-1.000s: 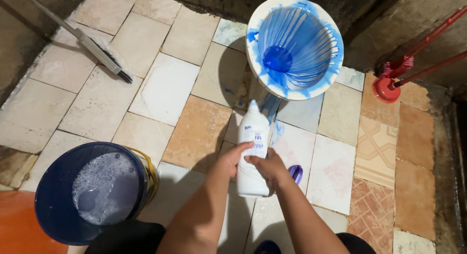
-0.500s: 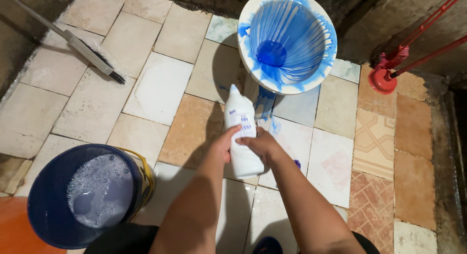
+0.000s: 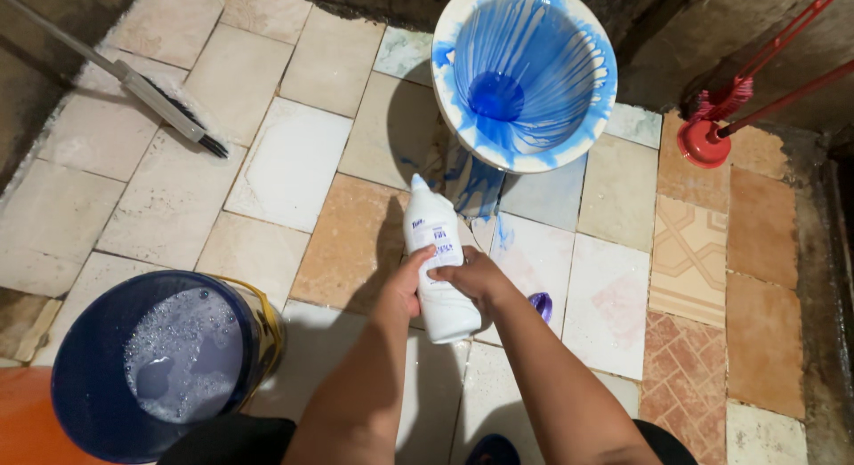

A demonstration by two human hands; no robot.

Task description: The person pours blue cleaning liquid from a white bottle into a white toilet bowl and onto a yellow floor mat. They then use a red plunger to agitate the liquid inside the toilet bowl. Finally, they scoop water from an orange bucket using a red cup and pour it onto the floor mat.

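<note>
Both hands on white bottle (image 3: 438, 269), held above tiled floor (image 3: 294, 162) just before blue-streaked toilet bowl (image 3: 523, 73). Left hand (image 3: 405, 283) fingers wrapped round body; right hand (image 3: 471, 276) fingers curled over label. Blue bucket (image 3: 98, 376) near floor's lower-left corner.

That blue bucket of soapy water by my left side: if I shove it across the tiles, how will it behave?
The blue bucket looks well filled with foamy water, so it is probably heavy and would resist a light push. A quick shove would likely slosh suds over the rim. The tiled floor may be wet, so it might slide rather than tip.
</note>
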